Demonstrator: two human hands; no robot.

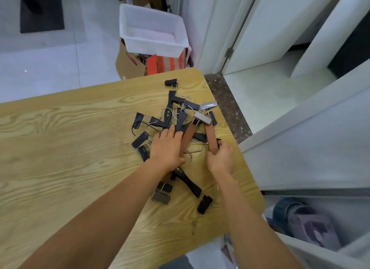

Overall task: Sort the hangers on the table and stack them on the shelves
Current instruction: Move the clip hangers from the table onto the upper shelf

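Observation:
A tangled pile of clip hangers (176,118) lies on the right part of the wooden table (60,140); most are black, two are brown wood with metal clips. My left hand (167,148) lies flat on the pile, fingers straight, covering the lower part of one brown hanger (189,134). My right hand (220,158) grips the near end of the other brown hanger (210,136), fingers curled round it. A black hanger (190,182) and loose black clips lie nearer to me, partly under my left forearm.
A white plastic bin (152,32) sits on cardboard boxes (128,64) beyond the table's far edge. White door panels (270,28) stand at the right. A shoe (308,222) shows on the floor by the table's near right corner. A dark mat (42,12) lies far left.

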